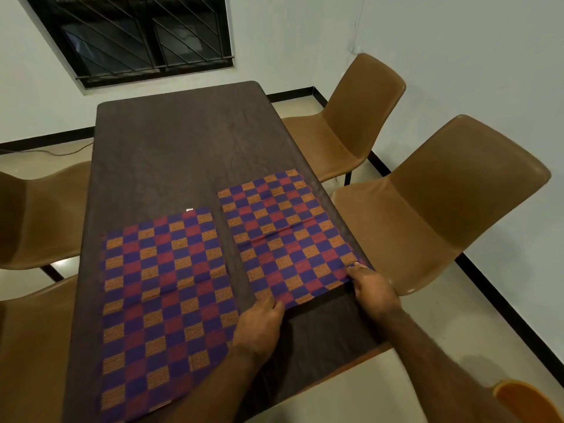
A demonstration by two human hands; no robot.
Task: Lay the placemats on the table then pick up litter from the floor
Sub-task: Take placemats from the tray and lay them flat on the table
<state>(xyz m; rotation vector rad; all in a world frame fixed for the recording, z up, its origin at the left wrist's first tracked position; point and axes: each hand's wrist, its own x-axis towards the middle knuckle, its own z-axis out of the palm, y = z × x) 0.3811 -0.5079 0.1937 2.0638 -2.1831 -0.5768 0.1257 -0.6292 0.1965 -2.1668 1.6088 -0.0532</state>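
Woven placemat: left hand and right hand pinch its near edge; white tag on neighbouring placemat unreadable.

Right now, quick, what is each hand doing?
Left hand: pinches the near edge of the right placemat.
Right hand: pinches that placemat's near right corner.
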